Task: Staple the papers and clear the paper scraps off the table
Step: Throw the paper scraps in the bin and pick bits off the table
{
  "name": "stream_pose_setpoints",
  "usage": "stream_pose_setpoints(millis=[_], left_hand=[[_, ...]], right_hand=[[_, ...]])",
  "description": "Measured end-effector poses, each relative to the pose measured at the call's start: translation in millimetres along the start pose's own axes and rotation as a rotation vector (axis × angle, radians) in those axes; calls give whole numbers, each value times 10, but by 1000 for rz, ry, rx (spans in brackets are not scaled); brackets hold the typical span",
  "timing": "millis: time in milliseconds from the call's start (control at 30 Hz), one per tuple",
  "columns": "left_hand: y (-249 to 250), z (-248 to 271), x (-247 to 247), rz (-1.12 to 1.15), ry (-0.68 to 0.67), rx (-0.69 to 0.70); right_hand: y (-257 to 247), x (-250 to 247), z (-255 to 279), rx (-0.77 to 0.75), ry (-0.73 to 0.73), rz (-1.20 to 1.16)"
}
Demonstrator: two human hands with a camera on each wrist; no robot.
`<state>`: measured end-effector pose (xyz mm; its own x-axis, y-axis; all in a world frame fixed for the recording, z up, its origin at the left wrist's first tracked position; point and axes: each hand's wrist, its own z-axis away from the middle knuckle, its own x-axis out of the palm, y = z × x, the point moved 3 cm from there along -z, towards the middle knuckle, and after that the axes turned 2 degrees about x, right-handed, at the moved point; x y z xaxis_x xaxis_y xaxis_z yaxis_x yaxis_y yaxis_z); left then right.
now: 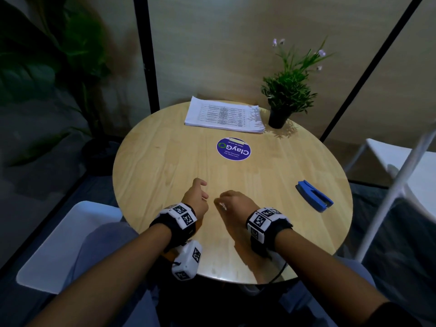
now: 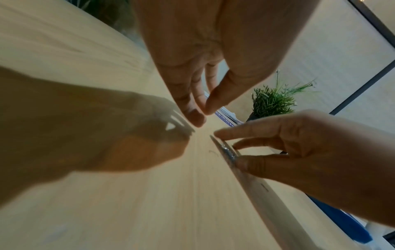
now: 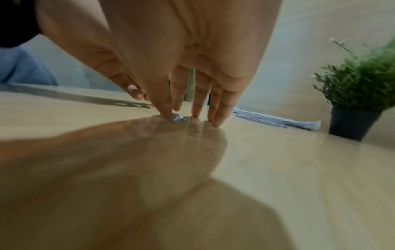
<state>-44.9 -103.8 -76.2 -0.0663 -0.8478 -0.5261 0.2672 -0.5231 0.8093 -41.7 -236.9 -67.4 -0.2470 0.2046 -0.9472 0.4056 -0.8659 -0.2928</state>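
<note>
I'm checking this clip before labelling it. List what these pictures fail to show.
- Small shiny scraps: under the right hand's fingertips in the right wrist view; too blurred to tell paper from staples.
- Right hand: head view shows only its back, hiding the grip.
- Papers: print too small to read; no staple can be made out.
- Stapler: in the left wrist view the right hand covers most of it.

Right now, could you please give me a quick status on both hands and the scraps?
Left hand open, holding nothing. Right hand fingertips pressing small shiny scraps on table. Papers stacked at far edge, blue stapler idle. Nothing in the way.
</note>
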Motion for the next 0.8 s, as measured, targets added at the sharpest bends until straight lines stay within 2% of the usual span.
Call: stream_pose_setpoints(millis=[133,300,567,700,800], left_hand=[[-38,10,-14,-84,-26,9],[-35,71,38,-124,-60,55],[27,103,-14,-252,-126,114],[58,102,14,-411,-165,124],[80,70,68,-554,-186,143]], right_hand=[[-44,-41,-7,8,-62,54],[-42,-87,-27,128,-54,19],[112,-140,-105,315,-34,-315],[192,-191,-71,401,73,-478],[285,-261,-59,415,88,-573]])
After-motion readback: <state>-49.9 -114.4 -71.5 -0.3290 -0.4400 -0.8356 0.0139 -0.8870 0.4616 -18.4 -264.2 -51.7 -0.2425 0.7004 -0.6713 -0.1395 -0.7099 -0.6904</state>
